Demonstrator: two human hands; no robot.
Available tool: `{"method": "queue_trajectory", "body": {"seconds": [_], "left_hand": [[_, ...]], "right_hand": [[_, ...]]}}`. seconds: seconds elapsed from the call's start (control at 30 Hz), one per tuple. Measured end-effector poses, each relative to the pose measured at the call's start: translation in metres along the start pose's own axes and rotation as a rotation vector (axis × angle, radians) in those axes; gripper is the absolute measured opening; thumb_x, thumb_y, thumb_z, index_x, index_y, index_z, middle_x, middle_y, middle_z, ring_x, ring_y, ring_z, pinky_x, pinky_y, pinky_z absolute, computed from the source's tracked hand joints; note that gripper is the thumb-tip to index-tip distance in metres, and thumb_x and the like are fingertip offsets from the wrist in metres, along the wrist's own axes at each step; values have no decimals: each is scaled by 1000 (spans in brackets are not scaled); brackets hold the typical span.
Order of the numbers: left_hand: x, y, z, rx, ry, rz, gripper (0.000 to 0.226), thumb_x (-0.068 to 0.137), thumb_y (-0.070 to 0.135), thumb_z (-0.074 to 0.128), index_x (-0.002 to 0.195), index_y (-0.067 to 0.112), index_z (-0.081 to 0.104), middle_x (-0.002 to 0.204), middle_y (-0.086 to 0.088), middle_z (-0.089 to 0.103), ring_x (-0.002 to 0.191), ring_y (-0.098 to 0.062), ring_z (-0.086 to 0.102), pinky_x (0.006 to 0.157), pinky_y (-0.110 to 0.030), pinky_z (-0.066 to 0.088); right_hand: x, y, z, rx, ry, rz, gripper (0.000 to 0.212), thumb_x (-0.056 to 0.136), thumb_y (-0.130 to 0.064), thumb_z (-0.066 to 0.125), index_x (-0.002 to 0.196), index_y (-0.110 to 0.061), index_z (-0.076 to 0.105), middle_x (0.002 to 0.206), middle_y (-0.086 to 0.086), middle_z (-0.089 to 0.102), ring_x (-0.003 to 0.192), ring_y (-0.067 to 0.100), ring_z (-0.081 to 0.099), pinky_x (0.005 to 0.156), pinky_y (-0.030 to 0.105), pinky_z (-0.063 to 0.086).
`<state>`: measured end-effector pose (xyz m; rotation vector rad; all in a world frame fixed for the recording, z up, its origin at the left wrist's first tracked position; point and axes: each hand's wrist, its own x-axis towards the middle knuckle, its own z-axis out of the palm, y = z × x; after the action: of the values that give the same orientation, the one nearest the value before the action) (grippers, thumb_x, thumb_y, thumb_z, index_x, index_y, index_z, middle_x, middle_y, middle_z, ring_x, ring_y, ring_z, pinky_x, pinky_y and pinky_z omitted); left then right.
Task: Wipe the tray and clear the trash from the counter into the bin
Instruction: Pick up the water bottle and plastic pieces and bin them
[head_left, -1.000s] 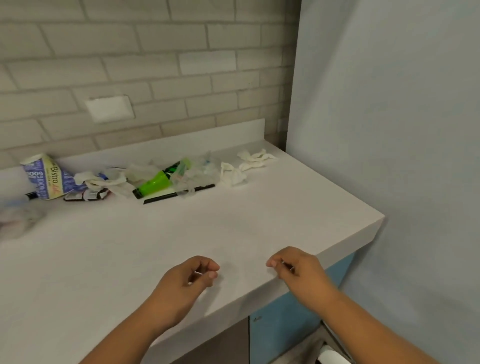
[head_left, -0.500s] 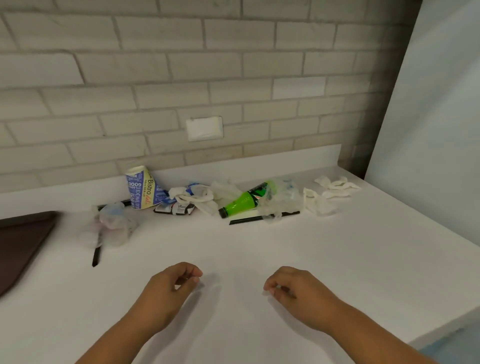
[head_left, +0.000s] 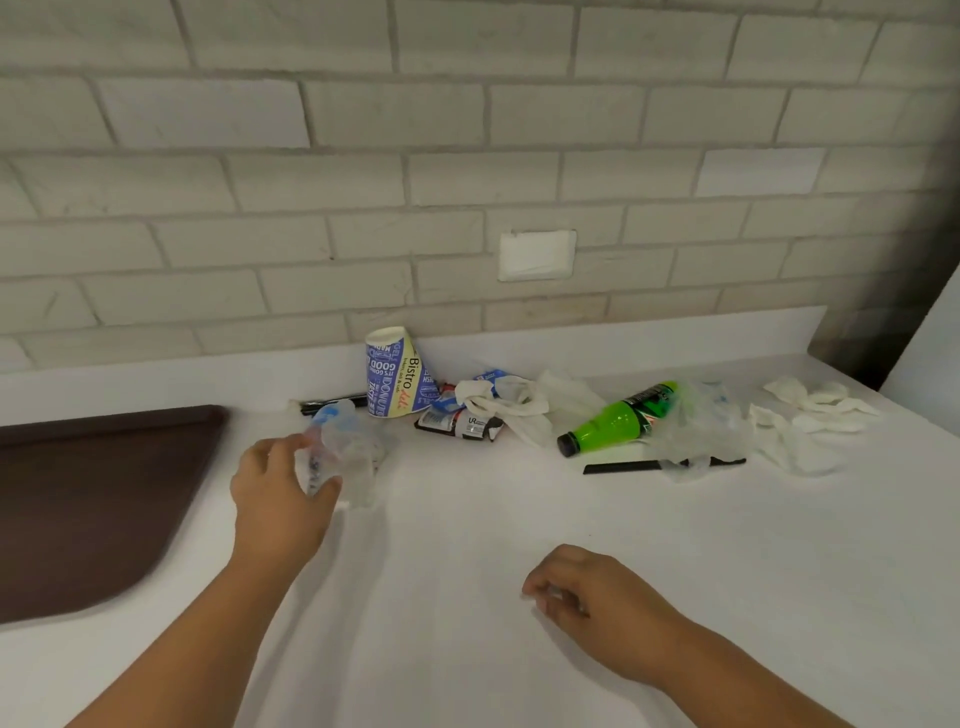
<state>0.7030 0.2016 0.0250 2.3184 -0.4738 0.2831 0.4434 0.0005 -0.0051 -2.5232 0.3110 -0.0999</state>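
Barely begun. Left hand (head_left: 278, 501) grip curls round crumpled clear plastic cup (head_left: 345, 457), middle left. Right hand (head_left: 589, 597) loosely curled, empty. Other trash (head_left: 493, 410), dark brown tray (head_left: 93, 493) not yet done.

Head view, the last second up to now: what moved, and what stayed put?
The left hand reached forward and now curls round the crumpled clear plastic. The view swung left, bringing the brown tray in. The right hand stayed low, loosely curled. The paper cup, green bottle and tissues lie as before.
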Motion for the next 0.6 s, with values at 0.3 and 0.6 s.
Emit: {"method": "queue_trajectory", "body": {"seconds": [0.3,0.6], "left_hand": [[12,-7,22,-81,-72,-126,46,83,24,65,125,26,45,132,-14,39,109,-35,51,87,-43,44],[-43,15,5,-634,-8,-166,34,67,33,58,97,34,44,100,-1,49,76,-19,53,72,-40,47]], "right_hand": [[7,-2,-4,14,-34,3,20,94,-26,49,101,-39,64,106,-19,57,93,4,58,82,15,46],[5,-6,-2,132,5,15,23,94,-24,52,92,-43,63,102,-14,60,87,10,58,77,16,46]]}}
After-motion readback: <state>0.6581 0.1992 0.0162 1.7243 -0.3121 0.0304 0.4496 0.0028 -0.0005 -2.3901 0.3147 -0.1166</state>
